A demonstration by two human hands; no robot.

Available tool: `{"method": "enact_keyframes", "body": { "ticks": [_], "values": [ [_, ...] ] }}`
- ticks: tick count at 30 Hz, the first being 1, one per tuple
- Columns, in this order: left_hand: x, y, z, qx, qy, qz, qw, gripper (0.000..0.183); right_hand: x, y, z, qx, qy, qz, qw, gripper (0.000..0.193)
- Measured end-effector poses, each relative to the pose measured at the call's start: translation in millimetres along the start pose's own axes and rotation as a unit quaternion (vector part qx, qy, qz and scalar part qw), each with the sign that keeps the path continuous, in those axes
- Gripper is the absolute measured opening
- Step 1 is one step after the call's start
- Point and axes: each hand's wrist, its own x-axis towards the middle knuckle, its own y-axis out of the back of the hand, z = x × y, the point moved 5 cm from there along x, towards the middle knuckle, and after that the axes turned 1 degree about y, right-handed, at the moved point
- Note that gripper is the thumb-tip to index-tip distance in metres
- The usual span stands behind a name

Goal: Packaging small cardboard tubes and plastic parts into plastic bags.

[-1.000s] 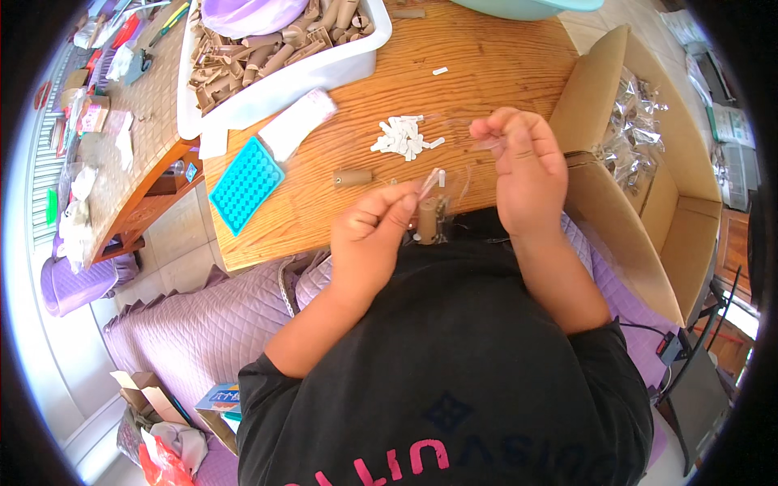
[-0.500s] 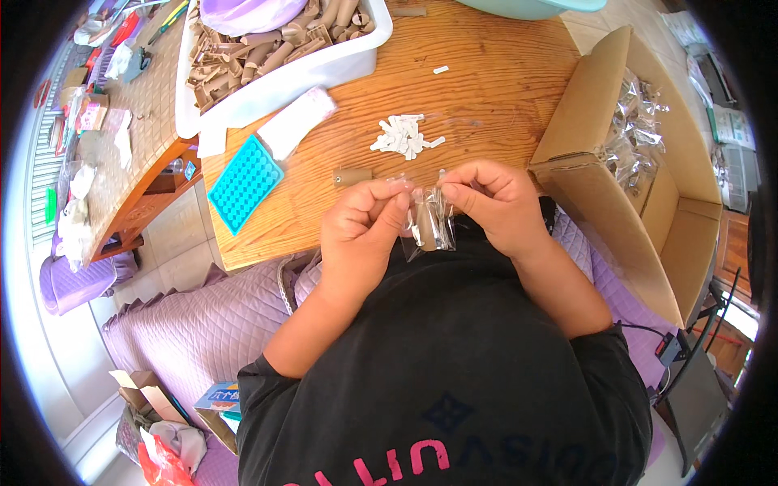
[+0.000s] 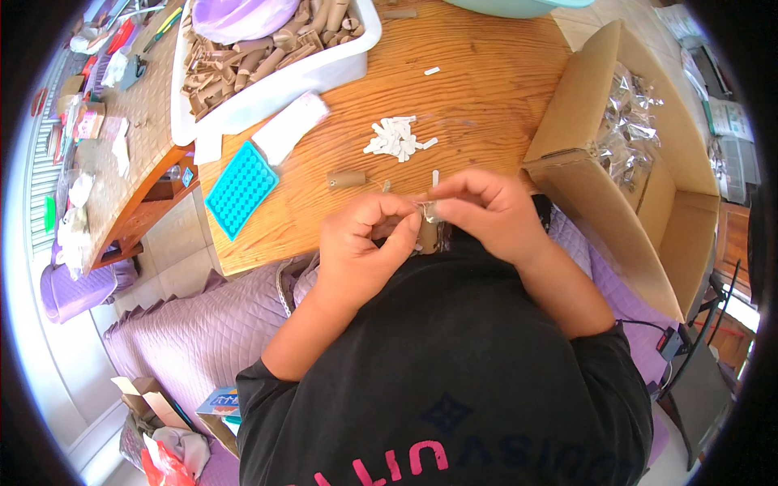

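Observation:
A small clear plastic bag (image 3: 430, 235) with a brown piece inside hangs between my hands at the table's near edge. My left hand (image 3: 369, 243) pinches its upper edge between thumb and fingers. Opposite it, my right hand (image 3: 496, 215) has its thumb and fingers closed at the bag's top, slightly blurred. Just beyond the fingers lies one small white strip (image 3: 435, 177). A brown tube-like piece (image 3: 347, 180) rests left of it, and a pile of white strips (image 3: 398, 138) is farther back.
At the far left stands a white tub (image 3: 275, 95) of brown pieces with a purple bowl (image 3: 243, 20) on top. A turquoise mould-like tray (image 3: 241, 191) and a white packet (image 3: 292, 128) lie before it. On the right, an open cardboard box (image 3: 567, 166) holds several clear bags.
My hands have come closer together at the bag's top, and the bag's opening is now gathered under my fingers. The bag hangs more hidden behind them.

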Motion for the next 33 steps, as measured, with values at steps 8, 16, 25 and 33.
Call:
{"method": "enact_keyframes", "body": {
  "ticks": [8, 16, 25, 33],
  "values": [
    [13.6, 39.4, 1.0, 0.035, -0.028, 0.186, 0.981, 0.002, -57.2, 57.1, -107.3, -0.158, 0.26, 0.287, 0.908, 0.008],
    [14.2, 38.3, -11.1, 0.478, -0.034, 0.086, 0.873, 0.019, -97.1, 142.5, -159.9, -0.443, 0.234, 0.512, 0.698, 0.02],
    [10.0, 37.9, -14.7, 0.43, -0.023, 0.066, 0.9, 0.011, -35.9, -3.9, -89.6, -0.613, 0.373, 0.05, 0.694, 0.022],
    [7.8, 33.3, 16.1, 0.324, -0.095, 0.027, 0.941, 0.009, 11.8, -39.8, -34.0, -0.499, 0.39, -0.036, 0.773, 0.03]
  ]
}}
